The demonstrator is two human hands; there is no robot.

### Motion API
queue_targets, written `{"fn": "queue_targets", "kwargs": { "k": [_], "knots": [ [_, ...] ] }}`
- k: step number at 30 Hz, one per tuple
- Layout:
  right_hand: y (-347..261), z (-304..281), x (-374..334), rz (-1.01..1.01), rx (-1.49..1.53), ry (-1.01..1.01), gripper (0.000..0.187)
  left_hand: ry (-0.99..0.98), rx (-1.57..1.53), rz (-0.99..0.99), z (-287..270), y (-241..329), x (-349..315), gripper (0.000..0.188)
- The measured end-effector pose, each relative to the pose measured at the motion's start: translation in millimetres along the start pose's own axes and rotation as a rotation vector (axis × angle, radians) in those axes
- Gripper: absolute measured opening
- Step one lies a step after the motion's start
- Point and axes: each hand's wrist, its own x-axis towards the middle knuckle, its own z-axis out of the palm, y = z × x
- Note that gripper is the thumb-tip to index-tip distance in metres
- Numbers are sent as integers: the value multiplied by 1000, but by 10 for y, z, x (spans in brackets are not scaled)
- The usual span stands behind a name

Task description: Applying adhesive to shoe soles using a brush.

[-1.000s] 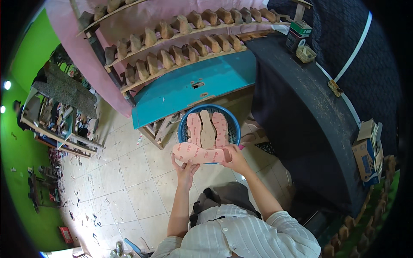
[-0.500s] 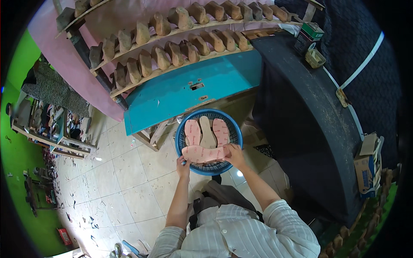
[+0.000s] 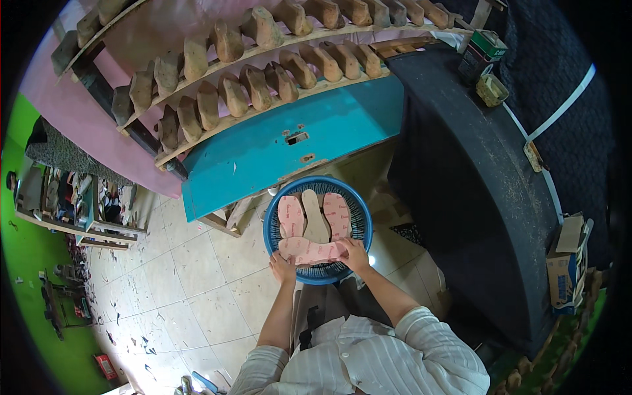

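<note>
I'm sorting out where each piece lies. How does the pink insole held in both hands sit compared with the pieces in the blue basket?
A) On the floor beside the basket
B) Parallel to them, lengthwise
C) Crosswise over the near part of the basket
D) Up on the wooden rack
C: the pink insole lies crosswise between the left hand and right hand, over the near part of the basket, while the other pieces point lengthwise.

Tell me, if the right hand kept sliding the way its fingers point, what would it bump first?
The right hand points left along the pink insole it holds, so it would probably meet the left hand at the other end first. Depth is hard to judge here.
</note>
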Motion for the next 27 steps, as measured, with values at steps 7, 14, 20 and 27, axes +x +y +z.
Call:
{"fn": "queue_targets", "kwargs": {
  "k": [7,14,20,27],
  "knots": [
    [139,91,-13,47,-3,-43,60,-113,129,-45,-128,121,6,51],
    [33,25,-71,65,71,76,51,-28,77,-8,-244,132,-87,48],
    [-353,-345,-290,44,222,402,24,45,-269,367,-551,344,-309,16],
    [-1103,-841,-966,-60,178,587,13,21,-430,636,-1157,1099,-920,9]
  ]
}}
